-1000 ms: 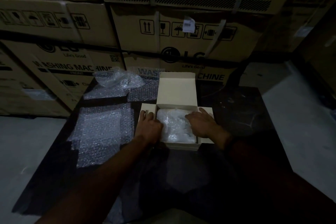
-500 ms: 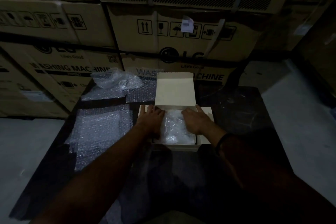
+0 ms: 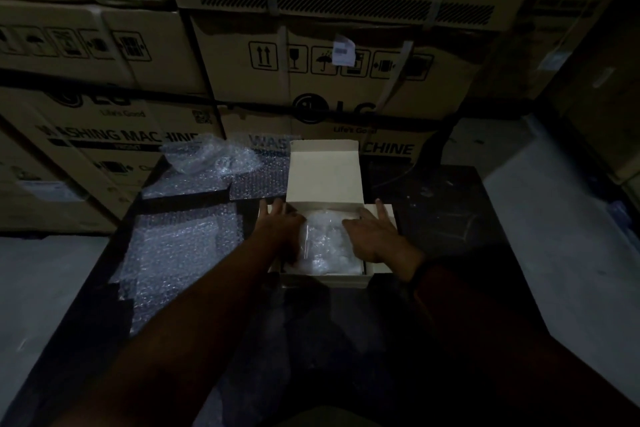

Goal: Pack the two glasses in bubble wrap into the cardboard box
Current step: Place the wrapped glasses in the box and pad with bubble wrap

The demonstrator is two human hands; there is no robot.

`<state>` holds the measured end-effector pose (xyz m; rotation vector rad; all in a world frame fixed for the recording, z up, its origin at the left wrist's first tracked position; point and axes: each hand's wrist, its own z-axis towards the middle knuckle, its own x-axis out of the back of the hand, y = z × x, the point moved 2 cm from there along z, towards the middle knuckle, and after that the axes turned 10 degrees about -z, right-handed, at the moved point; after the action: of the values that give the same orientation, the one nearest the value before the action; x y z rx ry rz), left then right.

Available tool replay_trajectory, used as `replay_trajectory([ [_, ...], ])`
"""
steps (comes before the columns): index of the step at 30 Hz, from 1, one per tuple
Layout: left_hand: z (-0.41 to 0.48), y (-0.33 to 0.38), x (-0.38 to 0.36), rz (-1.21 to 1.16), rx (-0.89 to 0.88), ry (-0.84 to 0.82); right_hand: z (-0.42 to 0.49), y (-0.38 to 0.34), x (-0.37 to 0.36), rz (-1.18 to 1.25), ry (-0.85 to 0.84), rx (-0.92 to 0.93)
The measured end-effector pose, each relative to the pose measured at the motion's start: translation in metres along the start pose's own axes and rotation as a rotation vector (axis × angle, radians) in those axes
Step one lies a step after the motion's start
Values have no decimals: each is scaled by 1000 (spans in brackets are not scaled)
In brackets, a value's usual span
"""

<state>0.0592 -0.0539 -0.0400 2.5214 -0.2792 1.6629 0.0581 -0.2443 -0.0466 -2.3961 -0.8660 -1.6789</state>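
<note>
Settling the bubble-wrapped bundle (image 3: 325, 246) inside the cardboard box (image 3: 325, 280), near the far edge of the counter (image 3: 433, 225), about midway along it. Laying the left grip (image 3: 280, 230) flat along the box's left side, fingers straight and pointing to the far left corner, just beside the bundle. Laying the right grip (image 3: 375, 236) flat likewise on the right, fingers straight over one of the side flaps (image 3: 388, 211). Grasping nothing with either; both spread and empty. Leaving the lid (image 3: 323, 173) standing upright at the box's far side.

Failing, in this dim light, to make out whether one glass or two inside the wrap. Judging the step as the end of the packing: contents in, closing not yet done. Calling next, probably, for folding the side flaps inward over the bundle, then bringing the lid down and tucking it in, with light pressure only, glass under thin padding being fragile.

Leaving loose bubble wrap sheets (image 3: 180, 246) along the counter's left edge and a crumpled wrap (image 3: 207, 156) at its far left corner, well apart from the box.
</note>
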Motion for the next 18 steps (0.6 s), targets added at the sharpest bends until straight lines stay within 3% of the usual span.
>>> replay_trajectory([
  [4,1,-2,4,-34,-1,-53,-8,7,4,166,-58,0],
  [7,-7,-13,7,-92,-35,19,-19,14,2,279,-13,0],
  [9,-15,-18,7,-115,-53,47,-27,12,-4,210,-29,43],
  [14,-23,-13,-17,-19,-14,-72,-26,2,-17,53,-31,59],
  [18,-25,-6,-25,9,-8,-25,-24,-2,-17,14,-67,40],
])
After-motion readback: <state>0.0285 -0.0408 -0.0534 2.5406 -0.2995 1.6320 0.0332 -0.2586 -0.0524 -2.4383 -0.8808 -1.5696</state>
